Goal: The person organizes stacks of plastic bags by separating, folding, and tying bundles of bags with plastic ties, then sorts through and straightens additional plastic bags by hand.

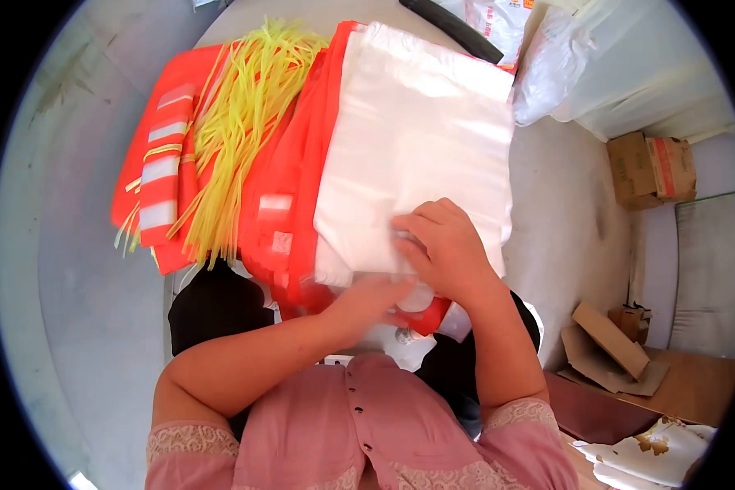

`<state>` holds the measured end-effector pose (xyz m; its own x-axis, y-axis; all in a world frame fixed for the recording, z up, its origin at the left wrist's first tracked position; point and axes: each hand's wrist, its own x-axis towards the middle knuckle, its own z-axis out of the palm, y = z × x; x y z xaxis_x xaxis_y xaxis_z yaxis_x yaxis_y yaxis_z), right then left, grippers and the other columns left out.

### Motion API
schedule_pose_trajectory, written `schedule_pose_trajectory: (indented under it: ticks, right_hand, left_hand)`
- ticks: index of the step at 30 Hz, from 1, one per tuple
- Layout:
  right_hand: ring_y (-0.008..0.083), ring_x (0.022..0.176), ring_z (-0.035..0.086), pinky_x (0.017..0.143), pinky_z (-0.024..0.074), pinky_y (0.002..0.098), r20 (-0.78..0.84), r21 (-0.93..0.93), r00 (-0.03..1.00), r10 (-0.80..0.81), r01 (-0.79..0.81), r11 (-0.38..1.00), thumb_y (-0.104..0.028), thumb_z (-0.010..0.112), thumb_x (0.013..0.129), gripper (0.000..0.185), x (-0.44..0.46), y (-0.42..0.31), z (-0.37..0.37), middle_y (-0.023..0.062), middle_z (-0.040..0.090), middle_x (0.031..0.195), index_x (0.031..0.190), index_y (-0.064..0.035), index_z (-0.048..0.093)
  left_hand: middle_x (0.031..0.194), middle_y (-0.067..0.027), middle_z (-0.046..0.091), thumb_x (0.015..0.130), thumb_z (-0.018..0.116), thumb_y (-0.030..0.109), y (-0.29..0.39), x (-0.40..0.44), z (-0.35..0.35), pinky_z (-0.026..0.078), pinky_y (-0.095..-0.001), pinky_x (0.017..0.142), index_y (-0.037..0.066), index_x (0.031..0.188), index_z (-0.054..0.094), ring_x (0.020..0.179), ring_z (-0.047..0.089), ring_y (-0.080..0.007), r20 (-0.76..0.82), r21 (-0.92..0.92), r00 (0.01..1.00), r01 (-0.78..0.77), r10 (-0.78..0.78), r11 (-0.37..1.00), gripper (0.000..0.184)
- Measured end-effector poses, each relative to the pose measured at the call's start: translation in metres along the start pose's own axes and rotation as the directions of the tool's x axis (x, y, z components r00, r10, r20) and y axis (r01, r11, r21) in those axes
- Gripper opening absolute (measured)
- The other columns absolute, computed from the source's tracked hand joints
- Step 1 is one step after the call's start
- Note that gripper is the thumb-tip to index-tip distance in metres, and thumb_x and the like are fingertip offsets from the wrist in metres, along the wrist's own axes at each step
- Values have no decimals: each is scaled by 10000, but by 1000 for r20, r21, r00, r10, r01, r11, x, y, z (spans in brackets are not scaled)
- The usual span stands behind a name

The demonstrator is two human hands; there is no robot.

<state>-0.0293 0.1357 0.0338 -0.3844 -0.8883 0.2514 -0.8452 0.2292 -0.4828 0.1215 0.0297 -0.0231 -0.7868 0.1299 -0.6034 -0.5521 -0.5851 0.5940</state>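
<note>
A stack of white drawstring-type bags [416, 139] lies in front of me, on top of red fabric [290, 188]. My right hand [443, 245] rests on the lower part of the top white bag, fingers curled in towards the thumb; whatever lies between them is too blurred to name. My left hand [371, 302] is smeared by motion at the stack's near edge, so its fingers cannot be made out. Close to both hands is a round, pale, translucent thing [416, 297] of unclear kind. Red and white material [453, 320] shows beneath the right wrist.
Left of the stack lie a bundle of yellow strips [249, 122] and a tied red-and-white striped roll [163, 171] on red fabric. A black tube-like object [453, 31] and plastic bags [551, 65] are at the back. Cardboard boxes [652, 169] stand right.
</note>
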Motion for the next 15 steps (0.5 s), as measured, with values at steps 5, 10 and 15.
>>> schedule_pose_trajectory:
  ticks: [5, 10, 15]
  right_hand:
    - [328, 922, 604, 828, 514, 431, 10, -6, 1000, 26, -26, 1000, -51, 757, 808, 204, -3, 9, -7, 90, 671, 960, 1009, -67, 728]
    - [320, 1037, 627, 903, 523, 398, -25, 151, 997, -70, 73, 986, -30, 745, 808, 199, -11, 14, -12, 94, 710, 1105, 1005, -59, 738]
    - [325, 1067, 621, 955, 511, 414, 100, 85, 992, -74, 65, 994, -53, 756, 813, 231, -17, 13, -12, 98, 706, 1147, 1041, -58, 726]
  left_hand:
    - [1288, -176, 613, 1080, 569, 461, 0, -5, 1, 581, -406, 937, -71, 1354, 514, 1142, 677, -266, 6, 26, 1000, 2, -2, 1000, 601]
    - [1303, -211, 625, 1127, 430, 442, 3, -7, -4, 572, -439, 963, -64, 1375, 516, 1137, 689, -309, 157, -87, 985, -54, 67, 995, 571]
    - [1333, -184, 624, 1141, 367, 405, 5, -8, 3, 578, -441, 985, -49, 1389, 523, 1168, 667, -295, 46, -89, 998, -32, 37, 995, 540]
